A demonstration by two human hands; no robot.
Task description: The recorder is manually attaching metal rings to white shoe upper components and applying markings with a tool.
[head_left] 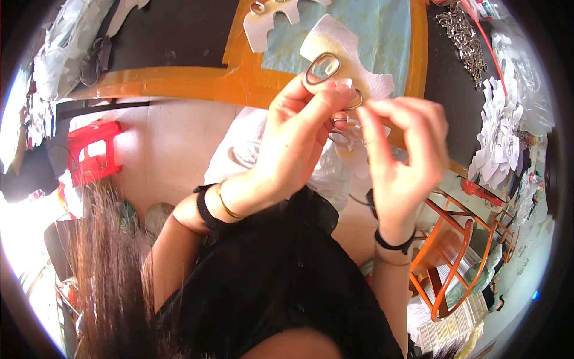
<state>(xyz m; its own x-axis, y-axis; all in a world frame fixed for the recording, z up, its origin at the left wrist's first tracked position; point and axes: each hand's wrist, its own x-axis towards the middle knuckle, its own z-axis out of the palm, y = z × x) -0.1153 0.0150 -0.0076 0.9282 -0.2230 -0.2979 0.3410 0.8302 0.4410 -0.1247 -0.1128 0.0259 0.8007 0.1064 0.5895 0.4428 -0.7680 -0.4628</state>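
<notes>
My left hand (pixel 284 140) is closed, with an oval metal ring (pixel 338 64) sticking up between its thumb and fingers. A second metal ring (pixel 361 100) and parts of other small rings show beside and below its fingertips. My right hand (pixel 412 152) is close on the right, its thumb and forefinger pinched together beside the second ring; what they hold, if anything, is too small to tell. Beyond my hands, a white cut-out piece (pixel 344 45) with a yellowish coating lies on the blue sheet (pixel 388 30). Another white cut-out piece (pixel 258 30) lies farther left, with metal rings (pixel 258 8) at its top.
Orange tape (pixel 179 81) borders the dark tabletop (pixel 173 36). Many loose metal rings (pixel 466 45) lie heaped at the far right, above stacked white pieces (pixel 499 140). A red plastic stool (pixel 95 152) stands at left and an orange chair (pixel 448 257) at right.
</notes>
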